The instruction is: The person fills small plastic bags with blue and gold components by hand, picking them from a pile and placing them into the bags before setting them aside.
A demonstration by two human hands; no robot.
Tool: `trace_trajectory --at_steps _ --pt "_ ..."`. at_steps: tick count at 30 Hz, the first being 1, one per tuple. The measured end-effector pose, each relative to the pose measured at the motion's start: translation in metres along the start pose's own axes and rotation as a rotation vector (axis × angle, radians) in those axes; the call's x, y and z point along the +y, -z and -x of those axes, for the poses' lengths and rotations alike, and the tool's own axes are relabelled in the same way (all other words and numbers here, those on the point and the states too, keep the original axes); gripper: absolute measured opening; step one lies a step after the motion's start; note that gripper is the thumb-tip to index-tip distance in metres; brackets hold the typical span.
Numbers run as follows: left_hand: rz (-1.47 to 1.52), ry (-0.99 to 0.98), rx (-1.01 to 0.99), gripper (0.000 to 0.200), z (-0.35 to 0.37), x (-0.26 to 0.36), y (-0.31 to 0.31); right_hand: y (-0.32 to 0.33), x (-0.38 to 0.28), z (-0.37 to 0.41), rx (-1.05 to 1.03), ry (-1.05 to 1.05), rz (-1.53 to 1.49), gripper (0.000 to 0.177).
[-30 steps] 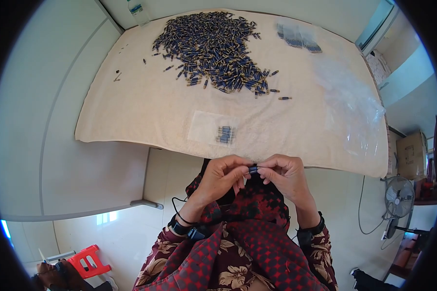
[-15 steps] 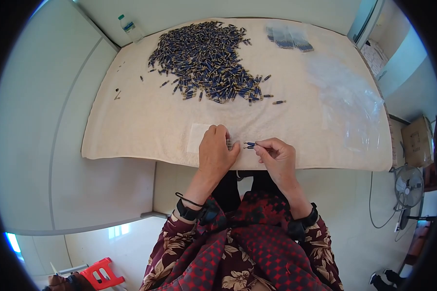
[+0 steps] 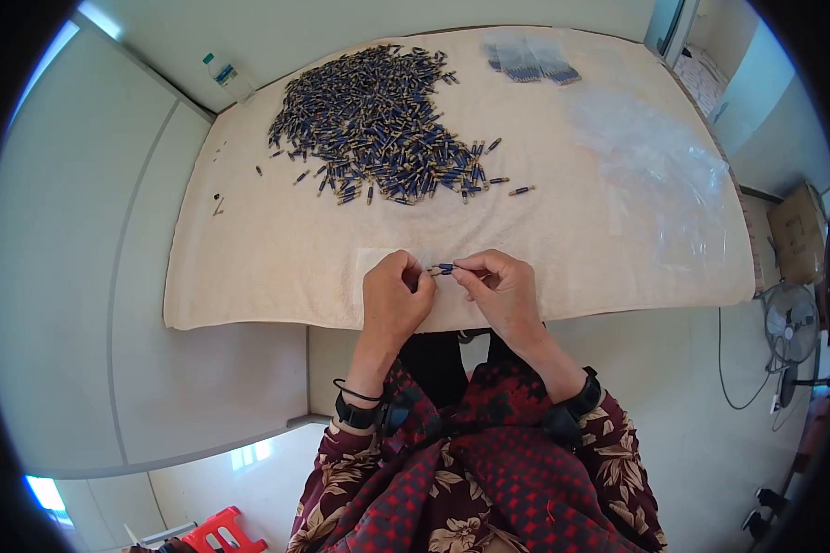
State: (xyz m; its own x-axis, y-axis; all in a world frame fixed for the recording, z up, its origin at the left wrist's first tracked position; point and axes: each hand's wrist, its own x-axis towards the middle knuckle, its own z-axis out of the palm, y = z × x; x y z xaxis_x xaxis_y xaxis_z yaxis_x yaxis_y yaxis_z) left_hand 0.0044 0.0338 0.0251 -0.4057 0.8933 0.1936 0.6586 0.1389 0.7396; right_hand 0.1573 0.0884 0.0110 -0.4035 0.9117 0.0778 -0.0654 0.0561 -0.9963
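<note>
Near the table's front edge, my right hand (image 3: 504, 293) pinches a pair of small dark-blue cylinders with brass ends (image 3: 445, 268) between thumb and fingertips. They point left, their far ends right at the fingertips of my left hand (image 3: 394, 295). That hand is closed, thumb against curled fingers, over the edge of a small clear plastic bag (image 3: 371, 264). Most of the bag lies flat on the cloth, partly hidden under the left hand.
Beyond my hands lies a large heap of the same blue-and-brass pieces (image 3: 369, 120). Filled small bags (image 3: 530, 63) lie at the back right, above a spread of clear plastic (image 3: 659, 184). A bottle (image 3: 228, 76) stands by the back left corner. A fan (image 3: 789, 323) is at the right.
My right hand has brought the blue pieces leftward, up to the left fingertips. The left fingers have curled in more. The camera view has shifted slightly.
</note>
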Motion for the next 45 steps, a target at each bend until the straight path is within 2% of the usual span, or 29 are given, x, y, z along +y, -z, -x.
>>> trace_trajectory --at_steps 2,10,16,25,32,45 --pt "0.078 0.051 -0.022 0.012 0.0 -0.001 0.003 -0.005 0.004 -0.003 0.01 0.002 -0.003 0.009" --pt "0.208 0.024 -0.082 0.011 0.002 -0.006 0.008 -0.014 0.01 -0.012 0.036 0.012 0.064 0.009" --pt "0.194 0.009 -0.134 0.011 0.0 -0.01 0.011 -0.021 0.019 -0.016 0.08 0.198 0.157 0.009" --pt "0.211 -0.032 -0.134 0.009 0.0 -0.016 0.01 -0.019 0.008 -0.016 -0.018 0.133 0.254 0.009" --pt "0.185 -0.134 -0.097 0.008 0.0 -0.016 0.01 -0.018 0.01 -0.026 -0.109 0.284 0.455 0.011" --pt "0.229 -0.169 -0.122 0.007 0.0 -0.016 0.011 -0.03 0.01 -0.021 -0.01 0.321 0.551 0.014"
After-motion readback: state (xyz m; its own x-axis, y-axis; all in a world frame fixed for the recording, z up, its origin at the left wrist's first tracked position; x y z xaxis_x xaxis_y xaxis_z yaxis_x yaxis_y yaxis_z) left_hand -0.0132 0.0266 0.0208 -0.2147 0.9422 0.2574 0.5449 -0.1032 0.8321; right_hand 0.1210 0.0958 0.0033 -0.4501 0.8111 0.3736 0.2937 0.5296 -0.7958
